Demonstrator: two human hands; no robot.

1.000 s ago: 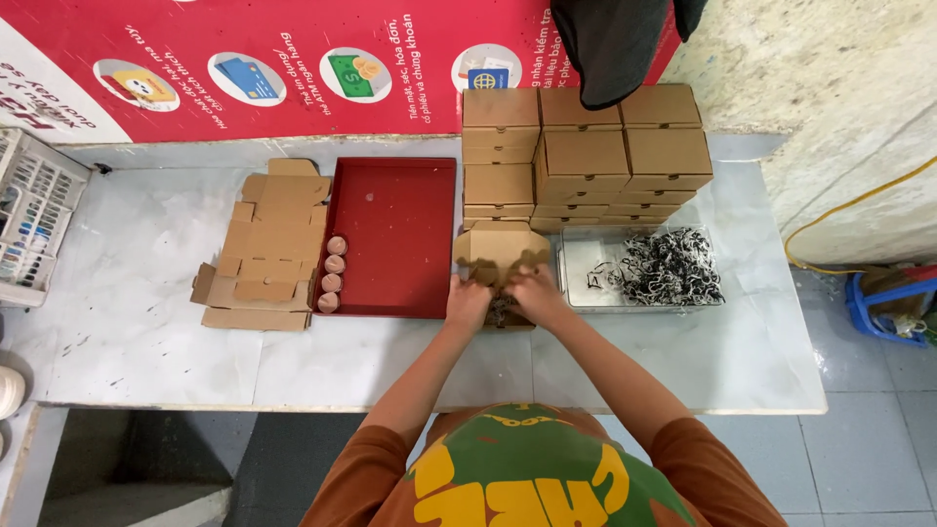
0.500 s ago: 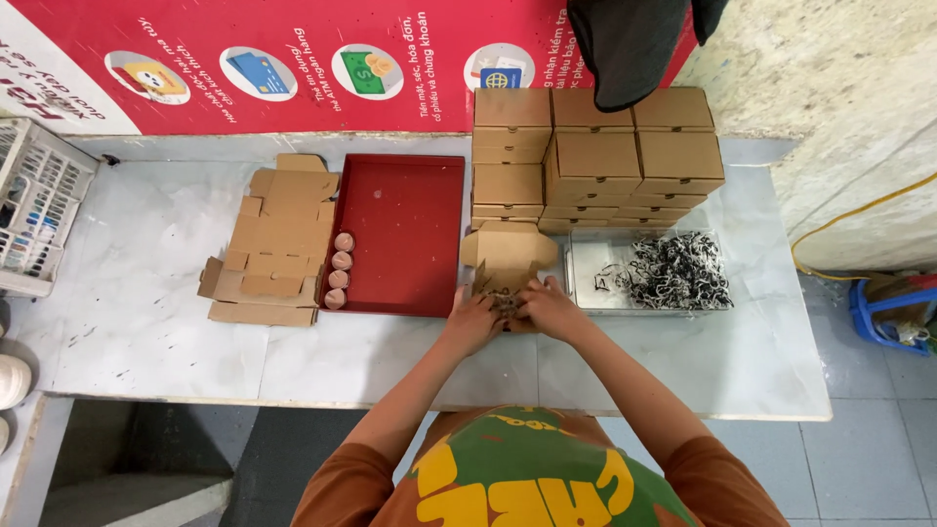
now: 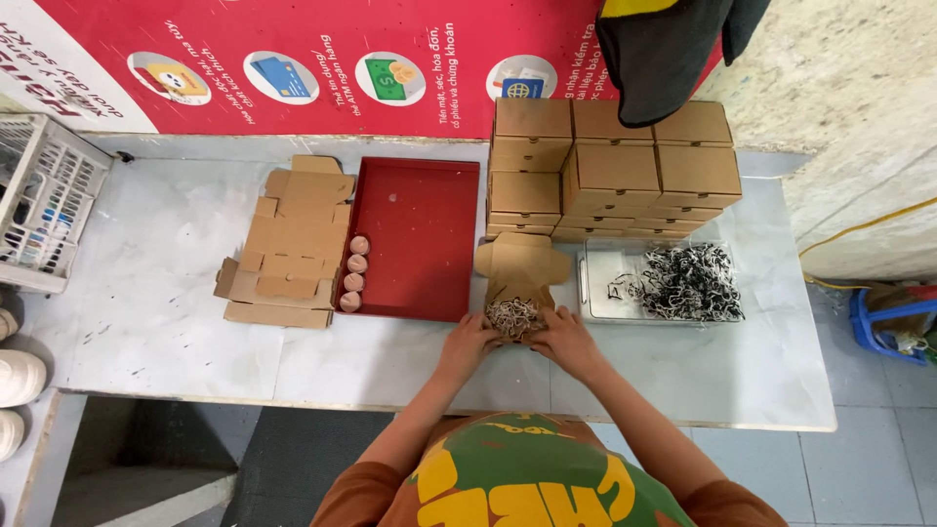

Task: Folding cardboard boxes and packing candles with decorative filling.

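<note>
A small open cardboard box (image 3: pixel 521 268) stands on the white table (image 3: pixel 166 322), its lid flap tilted back. Shredded paper filling (image 3: pixel 511 315) sits in its front part. My left hand (image 3: pixel 470 342) presses against the box's left side and my right hand (image 3: pixel 564 340) against its right side, fingers touching the shredded paper. Left of the box lies a red tray (image 3: pixel 420 234) with several small round brown items (image 3: pixel 355 273) lined along its left edge.
A stack of flat unfolded cardboard blanks (image 3: pixel 291 249) lies left of the tray. Closed cardboard boxes (image 3: pixel 610 171) are stacked at the back. A clear tray of shredded paper (image 3: pixel 673 283) sits right. A white wire basket (image 3: pixel 44 200) stands at the far left.
Both hands have drawn slightly toward me along the box's front, and the shredded paper now shows between them. The camera view shifted a little.
</note>
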